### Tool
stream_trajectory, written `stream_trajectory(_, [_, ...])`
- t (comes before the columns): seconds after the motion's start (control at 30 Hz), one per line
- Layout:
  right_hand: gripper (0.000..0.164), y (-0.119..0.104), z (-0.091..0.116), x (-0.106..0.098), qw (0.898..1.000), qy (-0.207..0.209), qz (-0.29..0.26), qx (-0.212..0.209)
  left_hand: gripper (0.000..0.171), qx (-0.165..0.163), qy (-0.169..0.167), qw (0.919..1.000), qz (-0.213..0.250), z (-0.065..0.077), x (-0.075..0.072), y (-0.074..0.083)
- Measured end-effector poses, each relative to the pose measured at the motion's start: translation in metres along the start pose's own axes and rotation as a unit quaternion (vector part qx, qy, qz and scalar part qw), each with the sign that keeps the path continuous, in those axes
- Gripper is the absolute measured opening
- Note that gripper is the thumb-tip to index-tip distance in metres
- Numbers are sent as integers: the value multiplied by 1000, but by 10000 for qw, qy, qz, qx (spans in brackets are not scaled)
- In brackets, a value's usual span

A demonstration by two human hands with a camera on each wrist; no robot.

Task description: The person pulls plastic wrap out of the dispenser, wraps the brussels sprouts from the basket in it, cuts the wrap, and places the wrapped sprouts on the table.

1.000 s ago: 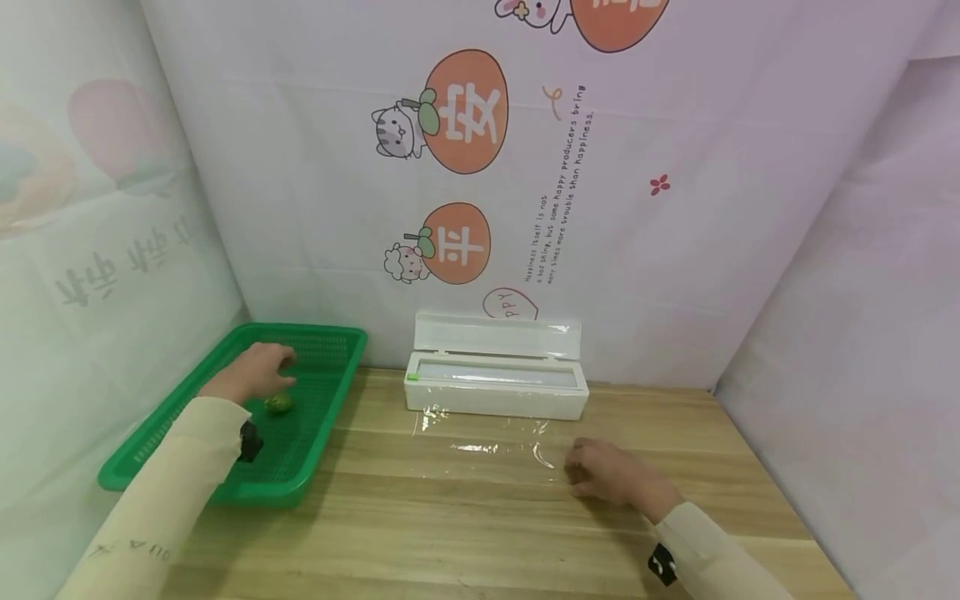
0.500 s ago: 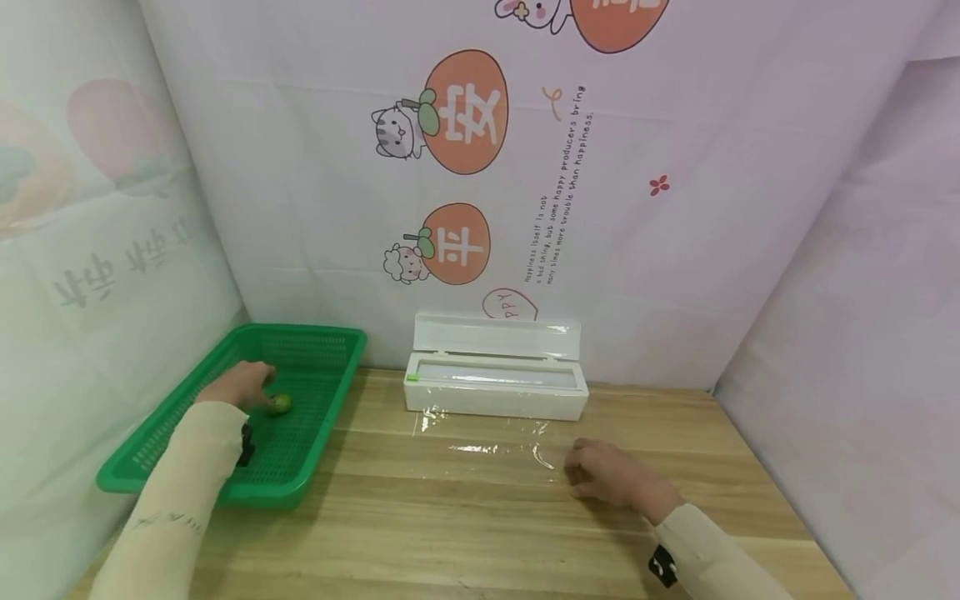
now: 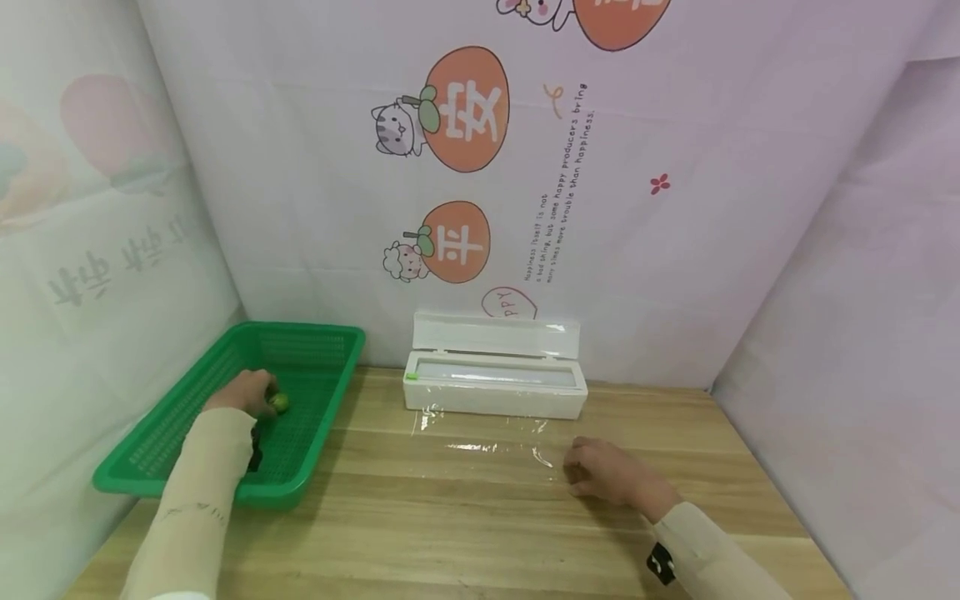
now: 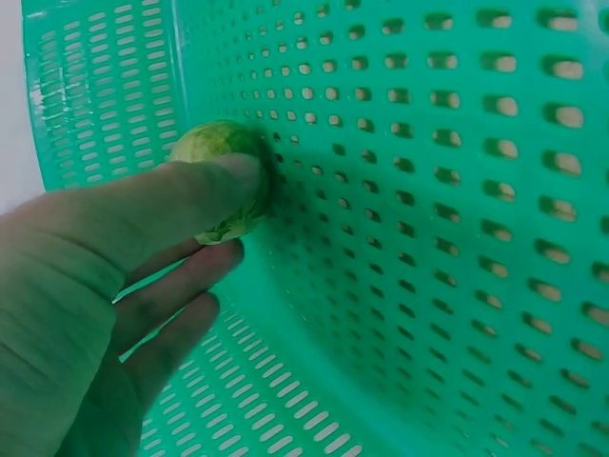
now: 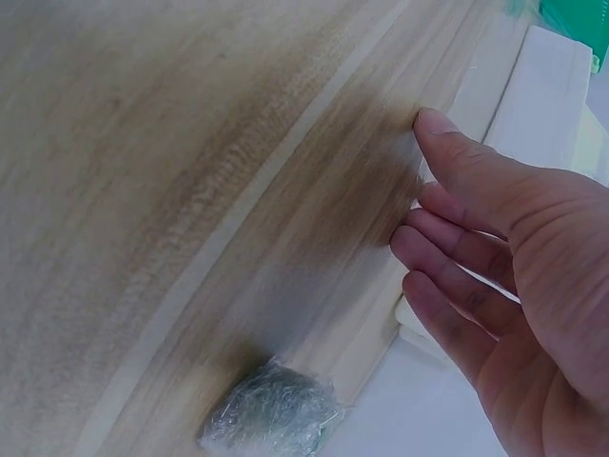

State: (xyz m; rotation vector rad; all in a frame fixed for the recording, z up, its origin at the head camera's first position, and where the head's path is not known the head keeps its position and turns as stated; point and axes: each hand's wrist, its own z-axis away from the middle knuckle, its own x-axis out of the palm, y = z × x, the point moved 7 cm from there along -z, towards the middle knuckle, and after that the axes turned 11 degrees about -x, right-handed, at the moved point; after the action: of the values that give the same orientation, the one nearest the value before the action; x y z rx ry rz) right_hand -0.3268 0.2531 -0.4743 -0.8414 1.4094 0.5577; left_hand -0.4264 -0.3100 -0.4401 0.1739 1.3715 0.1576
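Inside the green plastic basket [image 3: 318, 442], my left hand [image 3: 243, 393] pinches a small round green vegetable [image 4: 217, 143] that looks like a Brussels sprout. The left wrist view has the thumb [image 4: 205, 186] lying across it and the other fingers partly behind it. A sheet of clear cling film [image 3: 472, 448] lies on the table, reaching out from the white wrap dispenser [image 3: 495, 398], whose lid stands raised. At the film's right edge rests my right hand [image 3: 615, 473], thumb and fingers apart and loosely bent. Whether it touches the film, I cannot tell.
In the right wrist view, a film-wrapped bundle [image 5: 274, 414] sits on the wooden table [image 3: 420, 533]. Printed white cloth [image 3: 315, 167] hangs behind the table and on both sides. The basket stands at the left, near the cloth.
My left hand has lowered in the basket, and its fingers have closed onto the green vegetable. The right hand, film and dispenser stay in place.
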Motion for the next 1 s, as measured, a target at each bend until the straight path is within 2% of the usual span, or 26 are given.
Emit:
stream_trajectory(0.2, [18, 2, -1, -2, 10000, -43, 6, 75, 31, 154, 200, 9997, -64, 0, -2, 0])
stream_trajectory(0.4, [18, 3, -2, -1, 10000, -48, 22, 61, 26, 555, 465, 9974, 11, -4, -9, 6])
stream_trajectory(0.67, [19, 1, 0, -1, 9999, -5, 97, -24, 29, 1172, 905, 9890, -61, -2, -37, 30])
stream_trajectory(1.0, [18, -2, -2, -2, 10000, 9, -48, -23, 23, 1758, 1376, 9747, -147, 20, -70, 70])
